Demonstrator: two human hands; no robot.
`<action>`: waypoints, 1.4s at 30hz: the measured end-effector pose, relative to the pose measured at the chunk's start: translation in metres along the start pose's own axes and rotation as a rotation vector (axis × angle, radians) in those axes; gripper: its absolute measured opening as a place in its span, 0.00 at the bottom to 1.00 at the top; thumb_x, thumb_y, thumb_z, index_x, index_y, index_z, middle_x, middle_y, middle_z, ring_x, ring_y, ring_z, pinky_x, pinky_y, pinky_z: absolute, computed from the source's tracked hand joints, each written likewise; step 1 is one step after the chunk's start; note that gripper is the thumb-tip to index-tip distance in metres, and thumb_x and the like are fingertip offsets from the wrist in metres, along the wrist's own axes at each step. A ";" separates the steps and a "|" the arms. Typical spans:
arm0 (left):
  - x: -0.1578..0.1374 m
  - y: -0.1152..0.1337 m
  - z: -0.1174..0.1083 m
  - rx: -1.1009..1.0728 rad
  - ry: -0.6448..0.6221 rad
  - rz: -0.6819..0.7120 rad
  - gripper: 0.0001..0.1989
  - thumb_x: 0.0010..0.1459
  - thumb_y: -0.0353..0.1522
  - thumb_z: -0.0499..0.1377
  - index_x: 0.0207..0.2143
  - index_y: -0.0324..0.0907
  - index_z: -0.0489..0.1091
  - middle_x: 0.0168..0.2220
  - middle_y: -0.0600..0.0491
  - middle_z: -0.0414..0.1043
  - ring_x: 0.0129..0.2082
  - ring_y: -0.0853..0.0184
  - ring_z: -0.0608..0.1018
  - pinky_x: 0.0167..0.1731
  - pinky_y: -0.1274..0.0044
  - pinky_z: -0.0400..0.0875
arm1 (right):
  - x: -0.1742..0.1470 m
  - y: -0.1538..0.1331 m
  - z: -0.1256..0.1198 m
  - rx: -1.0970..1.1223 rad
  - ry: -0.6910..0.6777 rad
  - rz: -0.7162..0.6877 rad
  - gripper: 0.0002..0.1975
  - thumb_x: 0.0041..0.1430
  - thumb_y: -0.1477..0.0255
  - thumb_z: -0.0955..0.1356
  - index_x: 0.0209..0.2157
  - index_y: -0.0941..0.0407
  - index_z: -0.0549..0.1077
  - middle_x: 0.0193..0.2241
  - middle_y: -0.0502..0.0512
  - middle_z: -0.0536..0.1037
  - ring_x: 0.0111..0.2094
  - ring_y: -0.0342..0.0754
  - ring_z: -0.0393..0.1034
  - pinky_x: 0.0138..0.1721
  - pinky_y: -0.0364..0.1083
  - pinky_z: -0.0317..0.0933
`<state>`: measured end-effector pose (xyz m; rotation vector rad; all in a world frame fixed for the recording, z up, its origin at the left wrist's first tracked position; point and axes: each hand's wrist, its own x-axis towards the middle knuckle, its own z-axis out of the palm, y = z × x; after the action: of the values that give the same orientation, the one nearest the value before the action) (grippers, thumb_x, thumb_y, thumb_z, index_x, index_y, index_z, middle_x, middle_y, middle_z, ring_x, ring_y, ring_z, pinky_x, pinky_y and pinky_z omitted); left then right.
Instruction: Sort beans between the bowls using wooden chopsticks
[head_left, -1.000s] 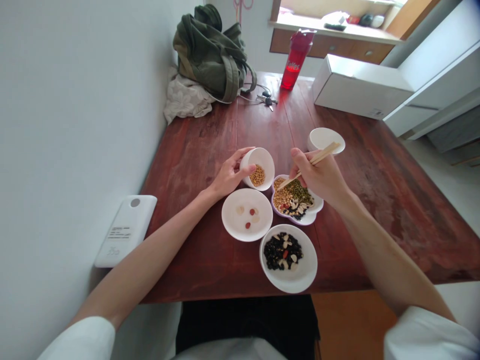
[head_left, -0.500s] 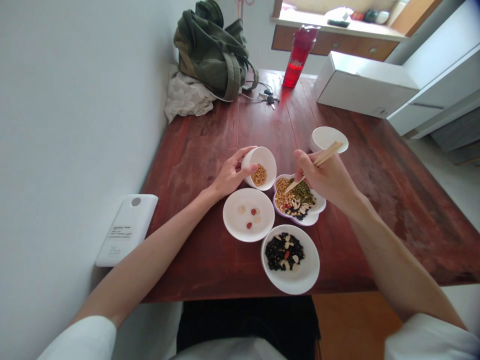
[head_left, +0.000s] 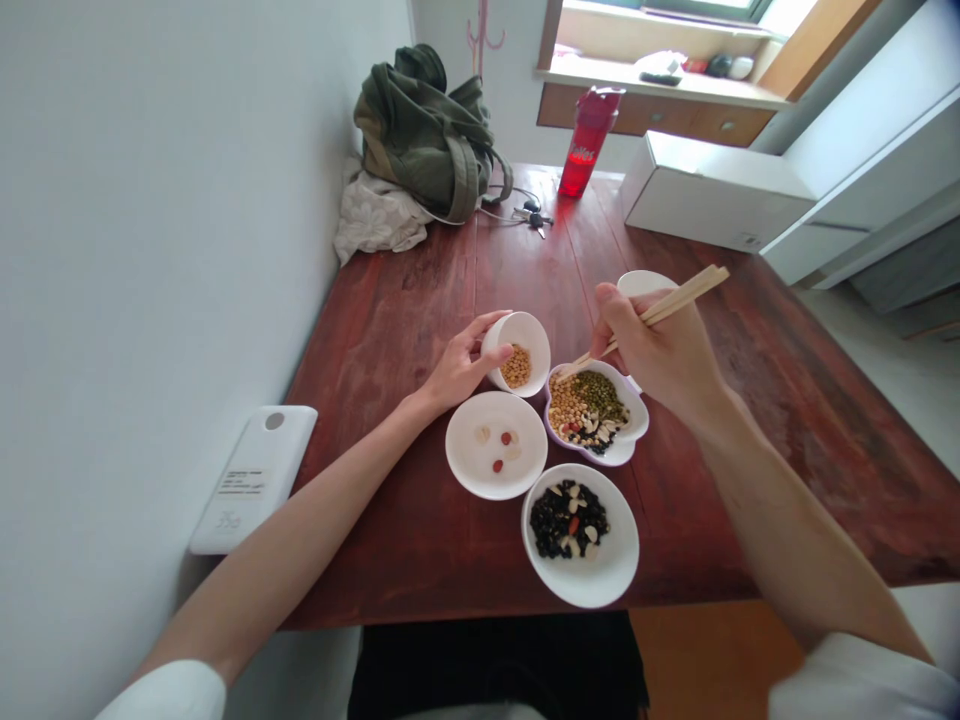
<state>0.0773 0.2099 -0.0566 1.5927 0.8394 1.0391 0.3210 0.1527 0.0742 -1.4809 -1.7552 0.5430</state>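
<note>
My left hand [head_left: 459, 366] grips the rim of a small white cup [head_left: 527, 334] holding yellow soybeans, tilting it toward me. My right hand [head_left: 660, 352] holds wooden chopsticks [head_left: 663, 309]; their tips rest at the far left edge of a lilac flower-shaped dish [head_left: 636, 421] filled with mixed green, yellow, white and dark beans. A white plate [head_left: 469, 467] with a few white and red beans lies in front of the cup. Nearest me stands a white bowl [head_left: 611, 569] of black beans with some pale ones.
Another white bowl [head_left: 637, 283] shows partly behind my right hand. At the red-brown wooden table's [head_left: 405, 320] far end lie a green bag [head_left: 424, 130], a pale cloth [head_left: 375, 215], keys [head_left: 534, 214], a red bottle [head_left: 585, 148] and a long white box [head_left: 712, 190]. A white device [head_left: 251, 478] hangs on the left wall.
The chopstick tips have lifted from the middle of the mixed beans to the dish's far left edge, near the cup. My view has tilted slightly; the left hand keeps hold of the cup.
</note>
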 end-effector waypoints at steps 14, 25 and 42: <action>0.000 -0.001 0.000 -0.006 0.002 -0.017 0.36 0.63 0.50 0.69 0.67 0.44 0.72 0.57 0.45 0.82 0.54 0.52 0.83 0.53 0.66 0.80 | 0.002 0.000 0.008 0.093 0.061 0.004 0.37 0.74 0.45 0.64 0.16 0.52 0.74 0.10 0.52 0.66 0.16 0.45 0.63 0.20 0.47 0.51; 0.000 -0.002 0.001 -0.029 0.004 -0.024 0.37 0.62 0.50 0.69 0.67 0.43 0.72 0.57 0.44 0.82 0.54 0.52 0.84 0.52 0.66 0.81 | -0.017 0.023 0.007 -0.109 -0.068 0.053 0.33 0.76 0.58 0.65 0.15 0.54 0.75 0.12 0.52 0.69 0.17 0.45 0.63 0.24 0.48 0.53; -0.001 0.002 0.001 -0.011 0.013 -0.021 0.34 0.62 0.50 0.69 0.65 0.43 0.74 0.59 0.44 0.81 0.52 0.53 0.83 0.51 0.67 0.81 | -0.011 0.006 -0.004 0.014 0.028 0.007 0.35 0.75 0.49 0.66 0.15 0.52 0.73 0.12 0.53 0.69 0.16 0.46 0.62 0.21 0.49 0.52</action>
<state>0.0783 0.2083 -0.0546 1.5666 0.8566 1.0387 0.3281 0.1433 0.0694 -1.4787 -1.7219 0.5348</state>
